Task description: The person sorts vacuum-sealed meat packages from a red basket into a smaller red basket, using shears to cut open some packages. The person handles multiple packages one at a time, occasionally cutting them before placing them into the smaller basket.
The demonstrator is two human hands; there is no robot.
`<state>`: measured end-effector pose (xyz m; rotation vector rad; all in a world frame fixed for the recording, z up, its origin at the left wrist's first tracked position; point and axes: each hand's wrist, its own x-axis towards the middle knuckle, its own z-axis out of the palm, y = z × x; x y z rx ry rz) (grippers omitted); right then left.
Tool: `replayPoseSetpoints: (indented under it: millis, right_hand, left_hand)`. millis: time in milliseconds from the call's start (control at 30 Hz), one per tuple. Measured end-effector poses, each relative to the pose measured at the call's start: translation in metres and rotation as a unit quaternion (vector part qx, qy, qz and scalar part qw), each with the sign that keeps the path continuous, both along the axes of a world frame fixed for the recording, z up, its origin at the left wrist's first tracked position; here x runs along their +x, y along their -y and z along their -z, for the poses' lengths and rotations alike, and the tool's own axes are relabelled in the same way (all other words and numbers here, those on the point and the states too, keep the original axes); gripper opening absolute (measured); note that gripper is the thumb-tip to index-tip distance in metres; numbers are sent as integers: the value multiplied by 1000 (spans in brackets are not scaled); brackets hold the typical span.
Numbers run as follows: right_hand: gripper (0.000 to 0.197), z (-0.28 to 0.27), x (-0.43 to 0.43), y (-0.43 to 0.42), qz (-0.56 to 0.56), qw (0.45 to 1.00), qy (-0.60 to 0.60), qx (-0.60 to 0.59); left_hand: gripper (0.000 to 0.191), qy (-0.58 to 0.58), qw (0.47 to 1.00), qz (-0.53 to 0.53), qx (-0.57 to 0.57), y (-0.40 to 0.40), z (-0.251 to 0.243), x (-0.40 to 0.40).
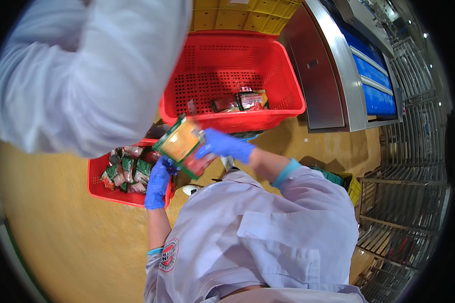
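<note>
Both my hands wear blue gloves and hold one flat food packet with a green border, in front of my body. My left hand grips its lower left edge, fingers partly hidden behind it. At the packet's right side, my right hand holds on, slightly blurred. Beyond the packet stands a large red perforated crate with a few packets lying at its near right side. Left of my left hand, a smaller red crate holds several similar packets.
A co-worker's white sleeve fills the upper left, overhanging the smaller crate. Yellow crates stand behind the large one. To the right are a steel-framed machine with a blue belt and metal racks. Green and yellow crates sit by my right elbow.
</note>
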<state>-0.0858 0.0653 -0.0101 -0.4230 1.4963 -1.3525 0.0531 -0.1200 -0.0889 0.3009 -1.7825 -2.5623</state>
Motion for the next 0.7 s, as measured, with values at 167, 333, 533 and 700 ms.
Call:
replayPoseSetpoints:
  millis: [167, 333, 533, 700]
  right_hand:
    - [34, -59, -122, -114, 88, 943, -319, -13]
    - [37, 7, -224, -175, -163, 755, -571, 278]
    - [40, 93, -227, -198, -294, 740, -528, 296]
    - [24, 102, -233, -207, -255, 774, -465, 345]
  left_hand:
    - [26, 73, 989, 92, -93, -35, -91, -79]
    - [21, 64, 947, 154, -273, -80, -112, -211]
    - [48, 43, 728, 383, -567, -103, 11, -340]
    - [67, 90, 650, 458, -600, -136, 84, -374]
